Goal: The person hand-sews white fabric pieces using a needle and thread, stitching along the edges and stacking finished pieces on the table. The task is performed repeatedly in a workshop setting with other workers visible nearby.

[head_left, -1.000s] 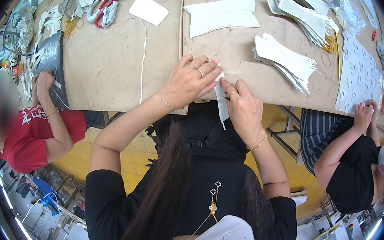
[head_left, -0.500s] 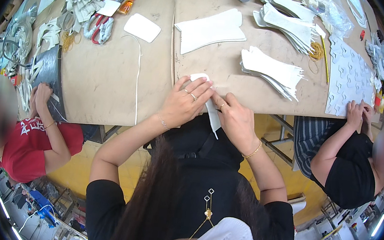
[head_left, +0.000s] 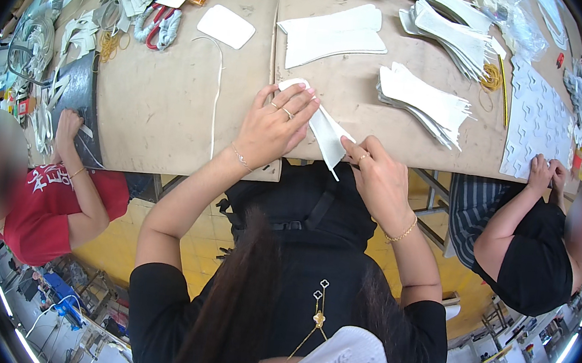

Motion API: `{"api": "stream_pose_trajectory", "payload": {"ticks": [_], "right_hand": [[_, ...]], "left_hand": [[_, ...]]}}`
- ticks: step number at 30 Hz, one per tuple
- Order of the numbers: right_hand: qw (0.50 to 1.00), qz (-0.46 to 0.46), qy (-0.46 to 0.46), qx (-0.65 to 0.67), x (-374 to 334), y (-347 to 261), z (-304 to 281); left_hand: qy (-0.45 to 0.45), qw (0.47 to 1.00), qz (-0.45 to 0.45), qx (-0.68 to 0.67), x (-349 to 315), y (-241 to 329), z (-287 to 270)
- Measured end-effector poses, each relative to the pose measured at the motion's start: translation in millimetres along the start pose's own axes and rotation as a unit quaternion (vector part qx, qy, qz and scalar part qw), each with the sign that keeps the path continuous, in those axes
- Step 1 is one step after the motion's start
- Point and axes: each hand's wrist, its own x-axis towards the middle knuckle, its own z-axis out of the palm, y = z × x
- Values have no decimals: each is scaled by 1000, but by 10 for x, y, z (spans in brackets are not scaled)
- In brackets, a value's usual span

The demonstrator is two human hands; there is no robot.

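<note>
Handling of a white flared piece [head_left: 328, 132] at the near edge of the tabletop [head_left: 162, 125]. To do well, by judgement: at the left of the piece, press down its rounded upper end with even fingertip weight; at its right, guide the margin lightly, without stretching or creasing; mind the narrow lower tip, projecting past the tabletop and therefore unsupported.

Pose, from left to right. Well left of the piece: a white rounded card [head_left: 226, 27] and a slender white cord [head_left: 215, 103]. On its upper left part: the left hand [head_left: 274, 119], palm down, fingers extended side by side and resting over the surface, forearm slanting inward from below. At its right margin: the right hand [head_left: 380, 177], fingers curled, one leading fingertip in contact low on the edge; cannot tell whether pinching from beneath. Farther right of the piece and beyond it: a fanned stack of white pieces [head_left: 423, 103], apart from both hands.
</note>
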Motion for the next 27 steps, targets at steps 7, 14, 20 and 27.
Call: {"api": "stream_pose_trajectory", "payload": {"ticks": [7, 14, 20, 27], "right_hand": [[999, -3, -7, -33, -79, 26, -46], [998, -13, -18, -63, -98, 94, -55], [999, 4, -14, -52, -115, 170, -27], [997, 16, -25, -68, -125, 171, 14]], "left_hand": [[-31, 999, 8, 25, -17, -6, -24], [-69, 996, 13, 58, -58, 16, -11], [-84, 995, -1, 61, -75, 92, 7], [-96, 994, -11, 41, -46, 144, -45]]}}
